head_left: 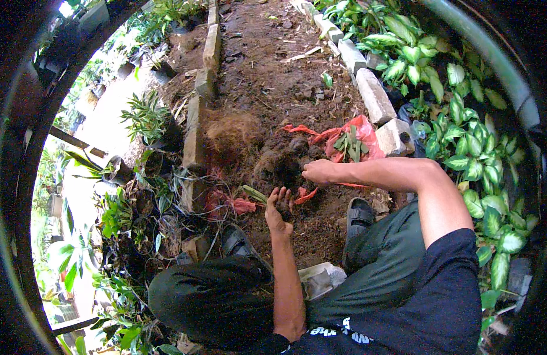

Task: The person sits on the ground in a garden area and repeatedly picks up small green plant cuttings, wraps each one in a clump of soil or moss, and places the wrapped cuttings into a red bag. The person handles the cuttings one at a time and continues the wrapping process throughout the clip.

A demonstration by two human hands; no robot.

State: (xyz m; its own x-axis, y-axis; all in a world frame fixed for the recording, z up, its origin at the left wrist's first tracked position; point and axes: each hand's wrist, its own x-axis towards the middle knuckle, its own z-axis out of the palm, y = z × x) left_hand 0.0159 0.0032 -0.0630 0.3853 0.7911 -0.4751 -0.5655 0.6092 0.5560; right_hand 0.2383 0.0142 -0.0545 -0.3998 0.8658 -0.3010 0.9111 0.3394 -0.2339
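Observation:
My left hand (279,209) is palm up with curled fingers, and a green leaf cutting (255,194) sticks out past its fingertips to the left. Something dark, like soil or fibre, sits in that palm. Knuckles up, my right hand (318,171) is closed at the edge of a heap of dark coconut fibre (273,159); its fingertips are hidden. Just beyond the right wrist, a torn red plastic bag (369,135) lies spread out, with several green leaf cuttings (354,145) on it. More red plastic (242,205) is on the ground left of my left hand.
Concrete blocks (374,95) edge the soil bed (273,84) on the right, and another row of blocks (194,128) on the left. Loose brown fibre (233,128) lies inside. Potted plants (145,117) stand left, variegated leafy plants (475,155) right. My sandals (360,217) rest on the soil.

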